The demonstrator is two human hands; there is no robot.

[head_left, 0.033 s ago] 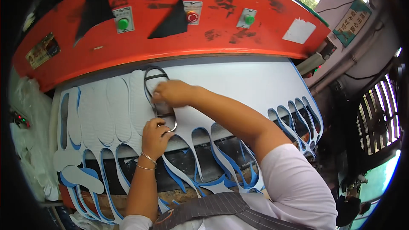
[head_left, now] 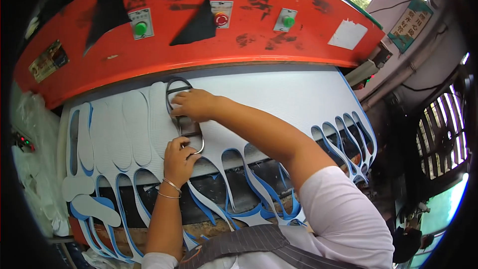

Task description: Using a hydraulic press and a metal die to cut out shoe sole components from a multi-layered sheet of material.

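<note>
A sole-shaped metal cutting die (head_left: 190,134) with crossbars lies on a white ribbed foam sheet (head_left: 279,99) that has a blue underside. My left hand (head_left: 179,159) pinches the die's near rounded end between thumb and fingers. Over the die's middle and far part reaches my right hand (head_left: 195,105), its fingers bent across to the left rim and hiding part of the frame. Left of the die, insole shapes (head_left: 137,129) are cut into the sheet. Loose cut insoles (head_left: 97,210) overlap at the near left corner.
A red press beam (head_left: 184,50) with green buttons and a red one spans the far side, black flaps hanging over it. Sheet offcuts (head_left: 259,184) with cut-out holes line the near edge. Clear plastic (head_left: 37,154) hangs at the left; a slatted vent (head_left: 443,134) is at the right.
My right hand has shifted slightly left over the die, its fingers now more spread across the rim. The left hand keeps its pinch on the near end.
</note>
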